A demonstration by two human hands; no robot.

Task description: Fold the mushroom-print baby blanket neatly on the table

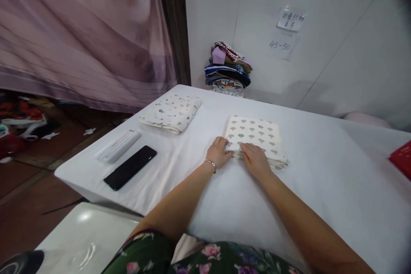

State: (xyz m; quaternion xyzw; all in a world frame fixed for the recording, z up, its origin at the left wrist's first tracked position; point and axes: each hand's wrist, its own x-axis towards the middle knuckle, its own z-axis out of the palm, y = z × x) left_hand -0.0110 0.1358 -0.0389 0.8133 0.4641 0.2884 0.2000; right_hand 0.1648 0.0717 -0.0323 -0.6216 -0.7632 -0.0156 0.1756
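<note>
A folded white cloth [252, 130] printed with rows of grey mushroom-like shapes, one of them green, lies on the table. My left hand [219, 152] grips its near left corner, fingers on top and thumb at the edge. Beside it, my right hand [257, 160] holds the middle of the near edge, its fingers over the top and the thumb against the layered side. The undersides of both hands are hidden. Farther left rests a second folded white cloth [173, 113] with a small scattered print, apart from both hands.
The white-covered table [327, 188] also bears a black phone [130, 168] and a clear-wrapped white packet [119, 145] at the left. Behind it stands a pile of folded clothes [227, 68] against the wall. A red object [401, 160] sits at the right edge; a white stool [86, 239] is lower left.
</note>
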